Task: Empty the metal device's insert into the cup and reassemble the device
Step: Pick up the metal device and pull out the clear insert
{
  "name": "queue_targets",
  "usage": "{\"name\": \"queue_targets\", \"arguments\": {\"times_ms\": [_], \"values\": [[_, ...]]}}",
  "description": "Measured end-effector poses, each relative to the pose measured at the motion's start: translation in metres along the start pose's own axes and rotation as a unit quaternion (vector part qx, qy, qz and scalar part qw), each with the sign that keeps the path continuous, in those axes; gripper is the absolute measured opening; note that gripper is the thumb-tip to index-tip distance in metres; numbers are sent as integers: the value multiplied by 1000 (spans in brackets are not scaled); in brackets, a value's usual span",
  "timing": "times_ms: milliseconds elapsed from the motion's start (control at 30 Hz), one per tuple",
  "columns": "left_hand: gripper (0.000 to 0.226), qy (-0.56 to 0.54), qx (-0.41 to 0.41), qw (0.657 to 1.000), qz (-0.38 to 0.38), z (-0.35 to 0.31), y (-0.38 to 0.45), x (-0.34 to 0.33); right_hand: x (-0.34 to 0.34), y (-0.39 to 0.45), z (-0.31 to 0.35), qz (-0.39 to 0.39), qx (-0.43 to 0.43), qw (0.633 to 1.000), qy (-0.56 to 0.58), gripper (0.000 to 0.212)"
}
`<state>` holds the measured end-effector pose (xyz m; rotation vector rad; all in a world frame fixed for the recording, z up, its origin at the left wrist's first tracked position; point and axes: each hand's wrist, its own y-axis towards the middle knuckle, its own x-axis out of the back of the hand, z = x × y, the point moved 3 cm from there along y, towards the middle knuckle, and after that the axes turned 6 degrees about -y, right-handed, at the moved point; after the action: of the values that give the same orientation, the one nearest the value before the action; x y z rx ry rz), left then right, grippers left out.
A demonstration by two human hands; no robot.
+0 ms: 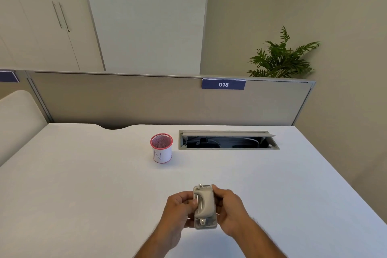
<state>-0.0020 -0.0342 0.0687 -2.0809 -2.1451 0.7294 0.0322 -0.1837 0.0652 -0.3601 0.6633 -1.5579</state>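
You had the device [204,206] in both hands, low centre, lifted just above the desk [83,184]. Left hand [179,208] gripped its left side, fingers curled in, thumb tip on the ribbed front. Right hand [229,209] wrapped the right side, fingers closed round the back edge. Device stood roughly upright, long axis away from you, small metal tabs at top and bottom ends.

Cup [161,148] sat well ahead of your hands, slightly left, standing upright with its mouth open. Clear desk between it and the device; nothing blocked the path. Just right of the cup was the cable hatch [228,140], flap up, dark cables inside. Behind the desk: grey partition [125,98], plant [280,56] over its top right, cabinet doors [41,16] at far left, pale chair back [14,115] at the left edge.

Hard to read: the insert was not distinguishable from the device body, and your fingers covered both sides. Far side of the device was hidden. Cup's contents could not be made out through the red mesh lining. Forearms were cut off at the bottom edge.

Writing: partition tag [223,84] read "018", white on blue. Cup wall carried a hand-drawn "N". A second blue tag [8,76] at far left was cropped and unreadable.
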Motion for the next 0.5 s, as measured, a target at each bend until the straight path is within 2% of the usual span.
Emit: {"name": "queue_targets", "arguments": {"times_ms": [200, 333, 500], "values": [[24, -25, 0, 998, -52, -7, 3, 1, 1, 0, -2, 52, 17, 998, 16, 33], [28, -42, -2, 995, -92, -13, 8, 9, 0, -6, -10, 93, 39, 995, 7, 26], [31, -50, -10, 993, -107, -18, 12, 14, -8, -13, -18, 106, 48, 993, 5, 29]]}}
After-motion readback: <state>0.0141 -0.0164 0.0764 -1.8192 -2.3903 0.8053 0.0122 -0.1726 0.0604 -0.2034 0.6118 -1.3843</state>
